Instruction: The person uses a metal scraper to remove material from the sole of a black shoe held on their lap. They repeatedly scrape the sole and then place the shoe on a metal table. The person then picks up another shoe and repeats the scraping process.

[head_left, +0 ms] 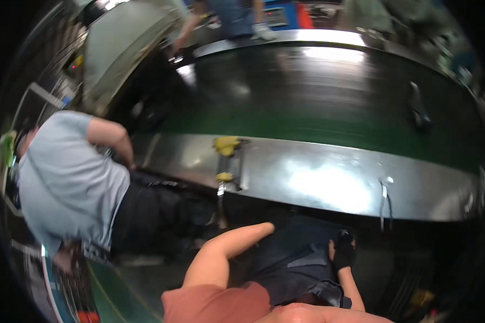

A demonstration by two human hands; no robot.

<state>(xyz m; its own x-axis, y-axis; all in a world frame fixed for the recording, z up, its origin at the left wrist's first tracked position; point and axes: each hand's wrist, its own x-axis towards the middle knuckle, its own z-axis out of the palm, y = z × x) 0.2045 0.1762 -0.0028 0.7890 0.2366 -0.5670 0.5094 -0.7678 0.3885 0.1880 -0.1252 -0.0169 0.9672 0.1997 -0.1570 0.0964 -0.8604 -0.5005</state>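
My left forearm (245, 238) reaches forward over my dark trousers. Beyond its wrist the hand is lost against the dark gap under the bench edge, so I cannot make out its fingers. In a black glove, my right hand (343, 254) is low beside my right thigh, with a bit of bare finger showing. Its grip is too dark and blurred to read. Nearest in front lies a pair of pliers (385, 196), its handles jutting past the edge of the metal bench (285, 177). Further left on the bench sits a yellow clamp-like device (226, 146).
Past the bench runs a wide green-and-dark conveyor belt (280, 121), with a dark elongated part (418, 107) at its right. A co-worker in a grey shirt (73, 177) bends at the left. Another person's gloved hand (264, 32) rests at the far edge.
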